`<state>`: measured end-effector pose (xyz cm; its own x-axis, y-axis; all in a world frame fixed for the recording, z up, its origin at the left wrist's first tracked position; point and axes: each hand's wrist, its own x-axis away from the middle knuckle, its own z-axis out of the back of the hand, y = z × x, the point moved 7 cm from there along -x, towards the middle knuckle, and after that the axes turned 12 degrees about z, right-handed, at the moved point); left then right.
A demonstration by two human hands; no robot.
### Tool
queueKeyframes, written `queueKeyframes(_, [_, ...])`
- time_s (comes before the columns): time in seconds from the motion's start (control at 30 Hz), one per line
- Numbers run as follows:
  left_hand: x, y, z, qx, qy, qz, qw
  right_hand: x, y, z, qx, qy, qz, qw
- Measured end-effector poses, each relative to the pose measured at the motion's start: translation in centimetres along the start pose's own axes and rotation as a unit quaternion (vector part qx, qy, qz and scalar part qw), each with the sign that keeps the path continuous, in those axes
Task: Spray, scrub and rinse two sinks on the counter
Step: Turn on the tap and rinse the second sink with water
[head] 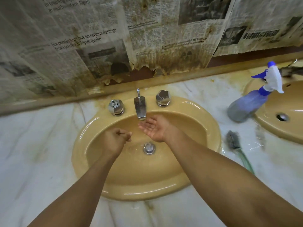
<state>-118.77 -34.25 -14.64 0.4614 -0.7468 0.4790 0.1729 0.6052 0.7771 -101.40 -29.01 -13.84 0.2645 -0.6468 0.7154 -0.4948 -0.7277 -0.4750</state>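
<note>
Two bare forearms reach in from the near edge over the marble table [32,153] and into the near tan sink [147,189], which is set into that table. The left hand [114,140] hangs over the bowl with its fingers [126,136] clenched into a loose fist, grasping nothing. The right hand [154,128] lies palm up, fingers [144,125] released and slightly cupped, just under the chrome spout [139,108]. The drain [149,148] sits between the two wrists, with water rippling around it. Behind the bowl, a faceted left handle [116,106] and right handle [162,97] flank the spout. To the right, a scrub brush [232,140] lies on wet marble between the sinks. Beyond it, a blue spray bottle [249,105] leans near the second sink [278,126]. Stained newspaper [98,46] covers the wall behind.
</note>
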Motion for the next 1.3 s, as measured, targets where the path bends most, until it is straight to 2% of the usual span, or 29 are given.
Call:
queueKeyframes(0.17, [-0.3,0.7,0.2,-0.019,-0.042,-0.048,0.998,-0.7,1.1,-0.2,-0.033,0.005,-0.012,0.999])
queueKeyframes(0.3, [-0.6,3.6,-3.3,0.013,-0.08,-0.055,0.995,1.7,0.1,1.1,-0.06,-0.009,-0.018,0.998])
queueKeyframes(0.5, [-1.5,6.5,-10.6,0.021,-0.205,-0.045,0.978,7.9,-7.7,7.2,-0.033,0.022,0.053,0.998])
queueKeyframes(0.63, [-2.4,7.8,-12.5,-0.014,-0.214,-0.041,0.976,11.7,-13.2,11.7,0.036,0.069,0.107,0.991])
queueKeyframes(0.7, [-1.5,8.4,-13.4,-0.041,-0.216,-0.092,0.971,12.9,-14.5,13.4,0.088,0.082,0.108,0.987])
queueKeyframes(0.8, [1.7,9.0,-16.8,-0.117,-0.247,-0.214,0.938,13.7,-14.8,15.3,0.19,0.087,0.086,0.974])
queueKeyframes(0.93, [8.1,8.7,-23.7,-0.28,-0.248,-0.391,0.841,14.6,-14.5,16.4,0.324,0.065,0.058,0.942])
queueKeyframes(0.97, [9.1,8.1,-24.5,-0.287,-0.238,-0.385,0.844,14.8,-14.6,16.6,0.348,0.058,0.056,0.934])
queueKeyframes(1.03, [10.8,6.5,-24.7,-0.254,-0.228,-0.327,0.881,15.1,-14.8,16.8,0.382,0.046,0.057,0.921])
queueKeyframes(1.1, [12.6,4.9,-24.6,-0.227,-0.267,-0.241,0.905,15.2,-15.1,16.9,0.406,0.037,0.061,0.911])
queueKeyframes(1.17, [15.0,3.6,-24.6,-0.273,-0.318,-0.188,0.888,15.0,-15.1,16.8,0.414,0.029,0.066,0.908])
queueKeyframes(1.23, [16.5,2.3,-24.5,-0.349,-0.334,-0.16,0.861,14.8,-14.9,16.6,0.413,0.023,0.068,0.908])
queueKeyframes(1.3, [16.3,2.2,-24.6,-0.358,-0.329,-0.138,0.863,14.6,-14.4,16.1,0.411,0.014,0.07,0.909])
